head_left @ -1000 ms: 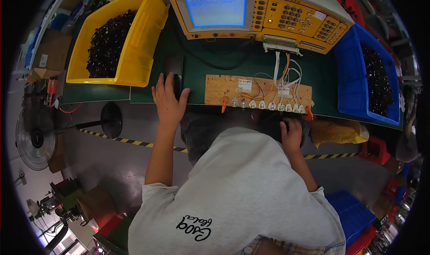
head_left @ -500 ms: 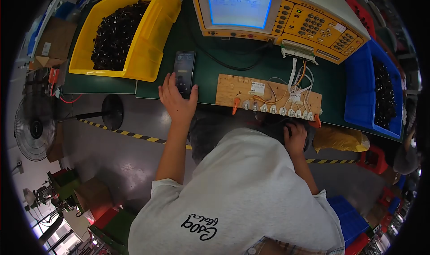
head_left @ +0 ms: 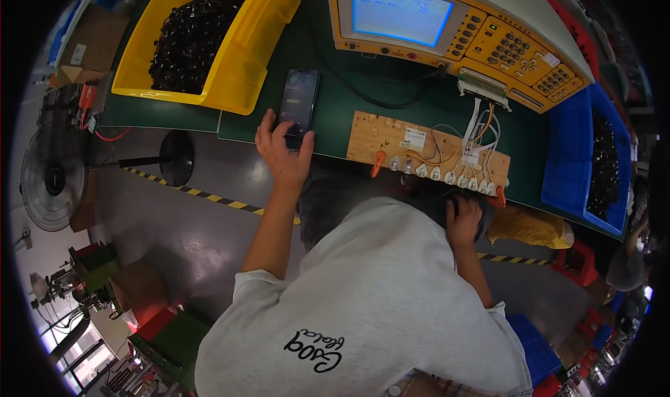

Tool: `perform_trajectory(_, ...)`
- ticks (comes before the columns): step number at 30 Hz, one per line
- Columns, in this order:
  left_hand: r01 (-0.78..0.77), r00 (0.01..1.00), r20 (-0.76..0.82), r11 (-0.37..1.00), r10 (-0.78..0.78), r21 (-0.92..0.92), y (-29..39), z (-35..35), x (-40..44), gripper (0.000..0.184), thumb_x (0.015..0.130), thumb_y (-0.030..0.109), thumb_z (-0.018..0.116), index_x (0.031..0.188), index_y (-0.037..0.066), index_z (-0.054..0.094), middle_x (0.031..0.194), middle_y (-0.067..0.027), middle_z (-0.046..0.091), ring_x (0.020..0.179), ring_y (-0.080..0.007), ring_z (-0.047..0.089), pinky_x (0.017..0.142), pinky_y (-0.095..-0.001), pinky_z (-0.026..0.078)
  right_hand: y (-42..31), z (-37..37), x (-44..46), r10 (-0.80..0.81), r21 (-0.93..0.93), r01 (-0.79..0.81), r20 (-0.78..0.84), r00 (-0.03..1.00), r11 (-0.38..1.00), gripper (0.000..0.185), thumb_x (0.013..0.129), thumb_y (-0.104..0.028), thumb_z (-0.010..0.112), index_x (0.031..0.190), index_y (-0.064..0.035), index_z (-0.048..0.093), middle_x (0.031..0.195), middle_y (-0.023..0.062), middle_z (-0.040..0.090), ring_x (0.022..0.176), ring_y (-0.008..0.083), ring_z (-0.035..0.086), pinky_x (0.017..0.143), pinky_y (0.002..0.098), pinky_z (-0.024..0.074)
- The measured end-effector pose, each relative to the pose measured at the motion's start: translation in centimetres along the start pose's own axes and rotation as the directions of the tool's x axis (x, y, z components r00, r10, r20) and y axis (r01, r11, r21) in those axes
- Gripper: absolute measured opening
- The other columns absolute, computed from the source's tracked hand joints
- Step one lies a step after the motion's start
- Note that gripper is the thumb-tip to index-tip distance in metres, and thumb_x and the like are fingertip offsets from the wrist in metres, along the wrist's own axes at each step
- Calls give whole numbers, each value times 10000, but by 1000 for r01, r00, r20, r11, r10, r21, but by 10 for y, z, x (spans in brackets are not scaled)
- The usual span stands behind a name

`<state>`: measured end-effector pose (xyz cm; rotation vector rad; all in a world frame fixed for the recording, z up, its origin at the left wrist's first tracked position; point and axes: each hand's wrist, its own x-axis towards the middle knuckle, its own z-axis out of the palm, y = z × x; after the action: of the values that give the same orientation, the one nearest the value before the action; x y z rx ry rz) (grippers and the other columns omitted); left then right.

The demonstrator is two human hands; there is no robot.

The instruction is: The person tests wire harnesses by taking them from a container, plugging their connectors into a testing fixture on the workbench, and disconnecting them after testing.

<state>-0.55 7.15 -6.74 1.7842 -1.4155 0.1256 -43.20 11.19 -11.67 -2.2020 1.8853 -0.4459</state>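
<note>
My left hand is at the lower end of a phone lying on the green table, its fingers spread and one fingertip over the screen. The phone's screen is lit. My right hand rests by my lap, below the table edge, with its fingers apart and nothing visible in them. Nearest to it is a wooden board with a row of white connectors and wires. The wires lead up to a yellow tester, whose screen is lit blue.
A yellow bin of black parts stands at the left, and a blue bin of similar parts at the right. Orange clamps grip the board's ends. A black cable crosses the table. A fan stands at far left.
The view has shifted, so the table things appear further right. My left hand has drawn off the phone, uncovering its screen, which has lit up. Text on the tester's screen has changed.
</note>
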Motion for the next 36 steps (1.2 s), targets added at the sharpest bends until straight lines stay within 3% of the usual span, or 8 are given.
perform_trajectory(10, -29, 999, -22, 999, 30, 26, 2, 1, 1, 380, 759, 273, 757, 1062, 88, 622, 1397, -219, 445, 1215, -357, 504, 1089, -514, 244, 5, 7, 0, -42, -9, 42, -26, 999, 999, 219, 859, -199, 650, 1019, -51, 668, 968, 147, 611, 965, 340, 559, 855, 445, 410)
perform_trajectory(18, 12, 1000, -21, 1000, -11, 17, 4, 2, 2, 486, 737, 257, 760, 1133, 53, 567, 1399, -237, 434, 1284, -387, 418, 1095, -528, 236, 5, 6, 1, -8, -15, 8, 8, 1000, 1000, 220, 867, -214, 640, 1015, -54, 665, 1012, 150, 617, 994, 343, 555, 883, 445, 405)
perform_trajectory(31, -8, 999, -40, 1000, 8, 10, 7, 0, 2, 580, 738, 252, 763, 1198, 22, 494, 1385, -234, 443, 1282, -388, 423, 1103, -534, 228, 3, 3, -1, 9, -6, -9, 14, 1000, 1000, 221, 864, -213, 645, 1040, -80, 668, 1096, 132, 630, 1048, 333, 552, 916, 439, 401)
perform_trajectory(36, 72, 989, 120, 992, -84, 106, 28, -10, 20, 673, 740, 258, 780, 1281, 20, 458, 1319, -197, 505, 1222, -361, 478, 1063, -529, 281, 3, 4, 0, 1, 13, -1, -8, 1000, 1000, 225, 860, -209, 653, 1042, -77, 668, 1114, 130, 629, 1065, 333, 551, 929, 441, 401)
